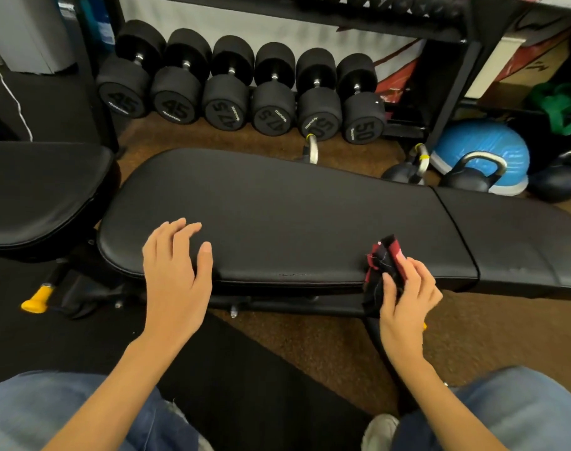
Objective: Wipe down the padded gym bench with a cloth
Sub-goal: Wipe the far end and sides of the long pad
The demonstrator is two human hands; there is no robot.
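Your bench pad [277, 216] is black, smooth, lying crosswise in front of you — seam toward its right end, second pad [40, 190] off its left end. Your left hand [175, 271] lies flat on the near edge, fingers relaxed. Your right hand [407, 294] pinches a bunched black-and-red cloth [383, 265] at the near edge. Dumbbells [242, 89] line the far side; bare pad between your hands.

Smooth padded bench [277, 216] (frayed cloth [383, 265])
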